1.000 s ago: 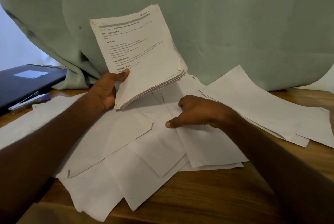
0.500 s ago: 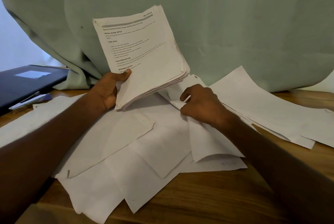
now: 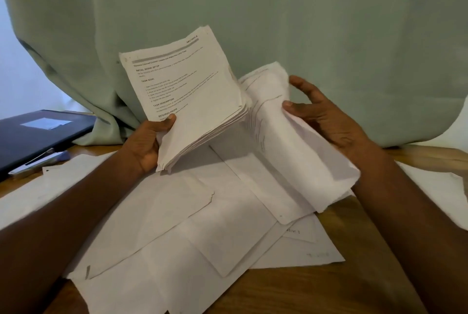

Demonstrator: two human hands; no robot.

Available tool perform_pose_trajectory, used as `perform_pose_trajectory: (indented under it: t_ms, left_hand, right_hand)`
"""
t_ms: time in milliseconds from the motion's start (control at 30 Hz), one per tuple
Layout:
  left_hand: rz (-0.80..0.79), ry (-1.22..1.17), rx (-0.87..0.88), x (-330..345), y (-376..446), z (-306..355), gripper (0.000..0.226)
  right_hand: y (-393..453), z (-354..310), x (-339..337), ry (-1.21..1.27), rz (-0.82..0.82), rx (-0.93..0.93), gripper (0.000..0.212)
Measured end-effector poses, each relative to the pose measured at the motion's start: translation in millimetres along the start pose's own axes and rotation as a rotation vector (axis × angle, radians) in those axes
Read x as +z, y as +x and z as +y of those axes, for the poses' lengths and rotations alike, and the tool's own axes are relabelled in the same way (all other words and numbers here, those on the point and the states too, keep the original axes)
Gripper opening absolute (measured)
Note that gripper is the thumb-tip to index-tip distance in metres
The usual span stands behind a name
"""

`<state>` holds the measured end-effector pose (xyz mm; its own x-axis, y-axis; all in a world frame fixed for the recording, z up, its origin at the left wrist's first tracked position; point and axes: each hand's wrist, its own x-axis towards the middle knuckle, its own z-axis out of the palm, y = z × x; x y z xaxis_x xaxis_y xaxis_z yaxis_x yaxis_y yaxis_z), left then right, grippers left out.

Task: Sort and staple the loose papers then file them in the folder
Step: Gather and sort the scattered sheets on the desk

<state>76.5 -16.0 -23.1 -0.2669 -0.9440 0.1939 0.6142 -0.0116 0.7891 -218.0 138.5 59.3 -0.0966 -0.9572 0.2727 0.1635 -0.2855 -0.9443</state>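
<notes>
- Near you, the loose sheets (image 3: 192, 232) lie on the table (image 3: 336, 286), overlapping each other, mostly blank side up; one near-left sheet has a small staple mark at its corner.
- Your right hand (image 3: 326, 116) was flat on these sheets one second ago. It has now lifted one sheet (image 3: 291, 141) up from the pile and carries it toward the stack. The thumb pinches the sheet's upper edge and the other fingers are spread behind it, half open.
- This sheet is bent in a soft curve, its printed side turned away from you; the lower end hangs just above the table.
- Your left hand (image 3: 149, 146) grips the stack (image 3: 192, 101) at its lower left corner, thumb on the front page, as it did before. The stack is tilted upright, printed side to you, its right edges fanned a little.
- I judge that sorting is going on: one more sheet joins the stack, and many remain. Stapling is not yet done.
- Far left, the dark folder (image 3: 38, 136) lies closed on the table, and something that looks like a stapler (image 3: 40, 160) lies just before it.
- Behind all hangs a green curtain (image 3: 304, 22).
</notes>
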Motion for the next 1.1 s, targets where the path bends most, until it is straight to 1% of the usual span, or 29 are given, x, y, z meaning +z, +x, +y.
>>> perform_pose_trajectory:
  t_ms: [67, 167, 233, 267, 367, 433, 500, 533, 567, 600, 633, 667, 700, 733, 800, 833, 967, 1100]
  left_hand:
    - [-0.004, 0.0, -0.006, 0.4, -0.3, -0.3, 0.049]
    - [-0.012, -0.011, -0.024, 2.0, -1.9, -0.9, 0.045]
    - [-0.012, -0.017, -0.032, 4.8, -4.4, -0.8, 0.038]
    - [-0.014, -0.023, -0.035, 5.9, -5.6, -1.0, 0.035]
    - [-0.016, -0.001, -0.033, 5.9, -7.2, -1.6, 0.034]
    - [-0.018, 0.041, -0.026, 4.4, -6.1, -1.8, 0.043]
    - [-0.008, 0.067, -0.022, 4.3, -4.6, -2.4, 0.044]
    - [-0.005, 0.08, -0.022, 4.7, -4.5, -2.7, 0.042]
    - [-0.005, 0.094, -0.022, 4.8, -4.2, -3.3, 0.041]
    - [-0.007, 0.11, -0.025, 4.5, -3.9, -3.7, 0.041]
    - [-0.011, 0.129, -0.028, 4.1, -3.6, -4.0, 0.044]
    - [-0.013, 0.149, -0.03, 2.7, -2.8, -4.4, 0.048]
    - [-0.021, 0.17, -0.03, 2.5, -3.3, -4.8, 0.05]
    - [-0.025, 0.191, -0.028, 3.2, -3.7, -5.4, 0.05]
    - [-0.033, 0.236, -0.019, 6.8, -5.8, -7.1, 0.046]
    - [-0.029, 0.265, -0.011, 9.5, -7.2, -8.0, 0.043]
    - [-0.005, 0.344, 0.019, 20.9, -12.4, -9.7, 0.034]
    - [-0.024, 0.311, 0.005, 23.8, -16.1, -10.3, 0.035]
  right_hand:
    - [-0.3, 5.1, -13.3, 0.153, 0.015, -0.037, 0.042]
    - [3.4, 19.1, -33.7, 0.44, 0.061, -0.112, 0.04]
    - [8.7, 25.1, -45.4, 0.507, 0.091, -0.098, 0.037]
    - [9.0, 26.0, -47.0, 0.504, 0.119, -0.074, 0.034]
    - [13.9, 33.1, -53.9, 0.489, 0.215, 0.011, 0.025]
    - [15.6, 40.0, -54.7, 0.444, 0.232, 0.108, 0.027]
    - [20.4, 49.5, -59.4, 0.281, 0.207, 0.236, 0.029]
    - [22.1, 53.2, -61.6, 0.184, 0.188, 0.276, 0.026]
    - [25.2, 56.8, -65.3, 0.079, 0.206, 0.302, 0.026]
    - [26.4, 58.5, -67.1, -0.013, 0.209, 0.328, 0.033]
    - [28.5, 61.2, -71.0, -0.065, 0.207, 0.359, 0.046]
    - [28.7, 62.5, -71.5, -0.074, 0.194, 0.396, 0.058]
    - [29.7, 64.1, -72.4, -0.078, 0.192, 0.408, 0.062]
    - [31.5, 65.9, -73.8, -0.085, 0.199, 0.395, 0.06]
    - [33.1, 66.0, -71.5, -0.145, 0.222, 0.323, 0.044]
    - [34.5, 66.2, -71.1, -0.154, 0.244, 0.278, 0.041]
    - [37.1, 62.4, -71.7, -0.109, 0.277, 0.14, 0.044]
    - [37.5, 56.8, -75.2, -0.093, 0.277, 0.107, 0.05]
